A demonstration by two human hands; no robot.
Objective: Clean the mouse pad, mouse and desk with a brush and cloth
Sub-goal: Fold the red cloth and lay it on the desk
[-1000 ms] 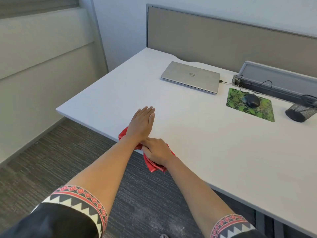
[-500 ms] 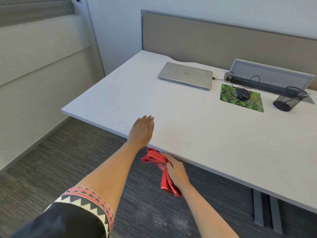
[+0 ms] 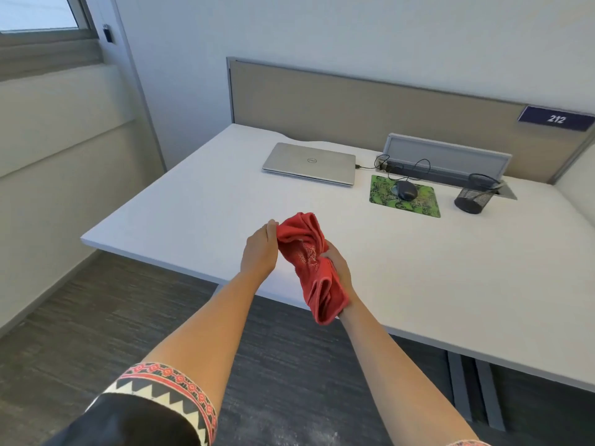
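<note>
L hand (image 3: 259,251), R hand (image 3: 338,268) hold red cloth (image 3: 302,249); sign (image 3: 555,119): 212.

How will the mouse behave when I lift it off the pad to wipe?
The mouse looks small and rounded, so it is probably light and a bit slippery. Its cable loops slack behind it, so it should lift freely at first, then likely tug. It sits flat, so it seems unlikely to roll.
</note>
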